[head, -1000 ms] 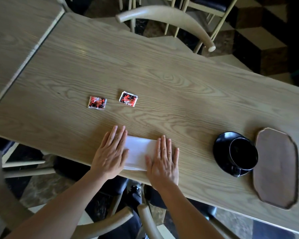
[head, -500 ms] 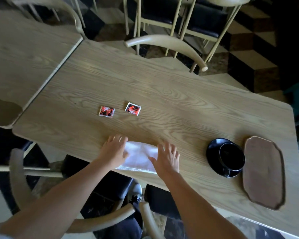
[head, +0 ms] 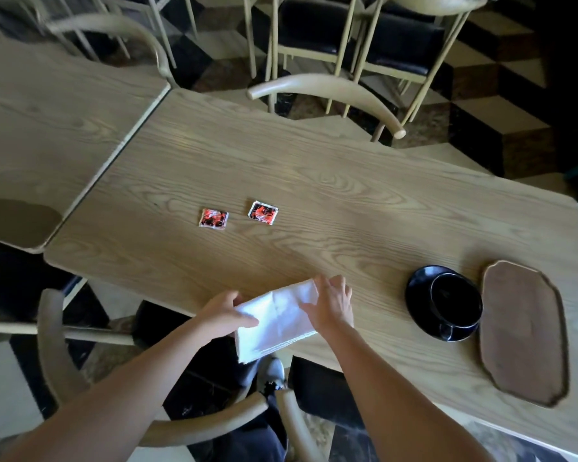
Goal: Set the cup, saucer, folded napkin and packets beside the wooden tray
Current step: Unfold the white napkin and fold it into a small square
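Note:
A white folded napkin (head: 277,320) is lifted at the table's near edge, tilted and partly hanging past it. My left hand (head: 226,313) grips its left end with the thumb on top. My right hand (head: 331,306) holds its right end, fingers curled over the far edge. Two red-and-black packets (head: 214,220) (head: 263,212) lie side by side mid-table. A black cup (head: 456,301) stands on a black saucer (head: 417,295) at the right, touching the left side of the brown wooden tray (head: 523,335).
The light wooden table (head: 347,201) abuts a second table (head: 47,118) on the left. Chairs stand along the far side (head: 324,91) and under the near edge (head: 214,425). The floor is dark and checkered.
Both hands went from pressing flat on the napkin to gripping its ends and lifting it off the table edge. The camera pulled back and up.

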Available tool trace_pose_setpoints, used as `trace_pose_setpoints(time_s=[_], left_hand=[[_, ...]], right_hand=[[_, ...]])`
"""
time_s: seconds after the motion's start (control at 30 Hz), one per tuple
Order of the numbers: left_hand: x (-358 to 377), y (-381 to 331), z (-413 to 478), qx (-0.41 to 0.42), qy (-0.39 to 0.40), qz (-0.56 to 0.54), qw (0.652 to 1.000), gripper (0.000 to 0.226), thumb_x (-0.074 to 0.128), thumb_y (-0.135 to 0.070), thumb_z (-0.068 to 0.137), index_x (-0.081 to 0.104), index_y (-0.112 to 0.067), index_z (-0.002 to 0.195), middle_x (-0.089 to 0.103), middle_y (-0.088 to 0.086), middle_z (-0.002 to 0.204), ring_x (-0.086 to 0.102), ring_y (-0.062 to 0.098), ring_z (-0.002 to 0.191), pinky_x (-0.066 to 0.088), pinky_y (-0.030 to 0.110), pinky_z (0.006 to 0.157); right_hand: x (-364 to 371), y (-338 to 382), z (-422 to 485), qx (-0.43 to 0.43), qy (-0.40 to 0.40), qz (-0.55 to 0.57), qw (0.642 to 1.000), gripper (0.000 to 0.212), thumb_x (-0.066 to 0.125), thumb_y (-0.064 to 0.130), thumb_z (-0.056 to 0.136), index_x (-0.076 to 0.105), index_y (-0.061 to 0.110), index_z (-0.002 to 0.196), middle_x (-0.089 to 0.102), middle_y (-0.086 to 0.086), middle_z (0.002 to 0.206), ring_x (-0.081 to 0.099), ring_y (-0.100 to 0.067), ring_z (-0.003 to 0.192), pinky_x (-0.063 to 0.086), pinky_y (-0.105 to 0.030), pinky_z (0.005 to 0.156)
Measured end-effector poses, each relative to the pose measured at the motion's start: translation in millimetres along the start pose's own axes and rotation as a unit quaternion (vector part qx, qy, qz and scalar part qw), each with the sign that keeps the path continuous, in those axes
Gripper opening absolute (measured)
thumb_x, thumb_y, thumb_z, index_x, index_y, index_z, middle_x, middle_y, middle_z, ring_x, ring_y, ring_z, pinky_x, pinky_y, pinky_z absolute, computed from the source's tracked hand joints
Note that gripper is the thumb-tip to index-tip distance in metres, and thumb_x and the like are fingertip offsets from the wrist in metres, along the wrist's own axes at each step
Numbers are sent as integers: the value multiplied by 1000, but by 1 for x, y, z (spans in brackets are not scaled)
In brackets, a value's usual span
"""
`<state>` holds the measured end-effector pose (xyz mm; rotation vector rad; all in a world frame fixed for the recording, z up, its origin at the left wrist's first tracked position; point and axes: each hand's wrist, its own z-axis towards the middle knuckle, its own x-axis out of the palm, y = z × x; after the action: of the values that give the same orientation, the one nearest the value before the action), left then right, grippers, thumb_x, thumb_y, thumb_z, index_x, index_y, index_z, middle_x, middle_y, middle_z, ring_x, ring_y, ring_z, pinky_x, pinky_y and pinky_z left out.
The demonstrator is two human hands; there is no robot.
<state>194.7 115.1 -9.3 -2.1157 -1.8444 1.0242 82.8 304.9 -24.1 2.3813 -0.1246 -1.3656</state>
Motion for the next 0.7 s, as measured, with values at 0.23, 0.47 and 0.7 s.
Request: trace_pose_setpoints(time_s=[0.23,0.47,0.7], left_hand=[[25,15,-14,-121,88,-275,950,46,74,-7,79,52,3,118,65,21,114,70,36,95,58,47,85],[51,1,-16,-130,147,-272,942,35,71,-16,83,56,0,110,70,25,104,73,33,91,57,46,88],[68,-1,-14,-152,143,-327,922,26,67,-12,87,57,0,108,70,26,105,72,34,92,56,45,89]], right_hand=[[-7,2,15,20,-43,-14,999,40,68,36,87,53,18,119,46,-5,127,42,-28,116,49,-41,90],[-21,2,40,60,-69,3,996,43,66,36,90,54,10,123,50,-12,125,48,-36,113,46,-39,86],[-40,12,63,125,-23,88,988,22,67,7,74,64,9,95,67,-15,103,64,-35,97,49,-31,69]])
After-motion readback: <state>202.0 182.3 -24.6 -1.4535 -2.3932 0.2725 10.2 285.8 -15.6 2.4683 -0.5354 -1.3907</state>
